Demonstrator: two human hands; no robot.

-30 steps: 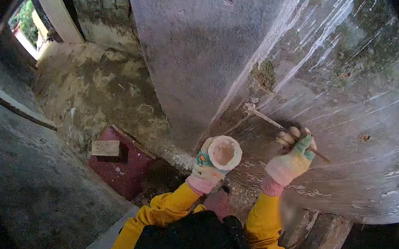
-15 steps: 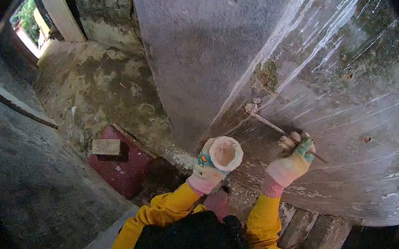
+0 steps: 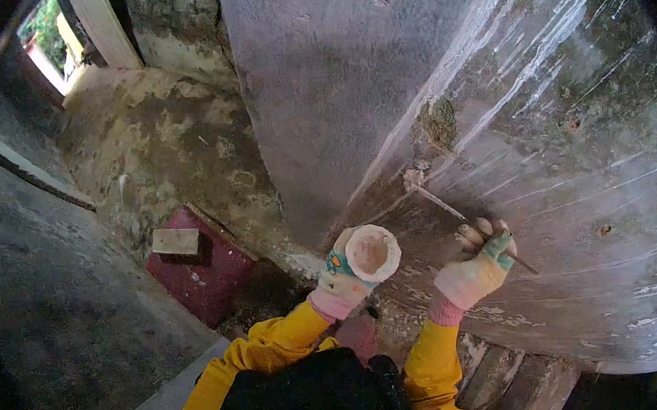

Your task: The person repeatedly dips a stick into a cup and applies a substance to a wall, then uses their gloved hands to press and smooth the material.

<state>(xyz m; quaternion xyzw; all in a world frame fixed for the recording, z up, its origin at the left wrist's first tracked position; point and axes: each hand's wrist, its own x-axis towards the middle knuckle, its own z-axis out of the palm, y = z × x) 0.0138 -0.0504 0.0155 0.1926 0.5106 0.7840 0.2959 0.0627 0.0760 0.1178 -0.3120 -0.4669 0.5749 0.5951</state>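
Note:
My left hand (image 3: 344, 275), in a patterned work glove, is closed around a small round cup (image 3: 373, 253) whose rim is crusted white. Pale, plaster-like material (image 3: 372, 254) lies inside it. In its fingers my right hand (image 3: 482, 264), also gloved, grips a long thin tool (image 3: 443, 204) with a whitish lump at its far end. That tip meets the wall (image 3: 579, 203) low by the inner corner, beside a small pale patch. Whether the tip is a brush or a blade is hidden by the lump.
A wooden block (image 3: 176, 241) rests on a dark red board (image 3: 201, 276) on the stained floor (image 3: 154, 143). Wooden pieces (image 3: 519, 393) stand below the right wall. A doorway (image 3: 50, 36) shows daylight at the far left. A rough brownish patch (image 3: 438, 125) marks the wall corner.
My right hand has shifted very slightly left with the tool, its tip staying at the same spot on the wall. My left hand and the cup are nearly still.

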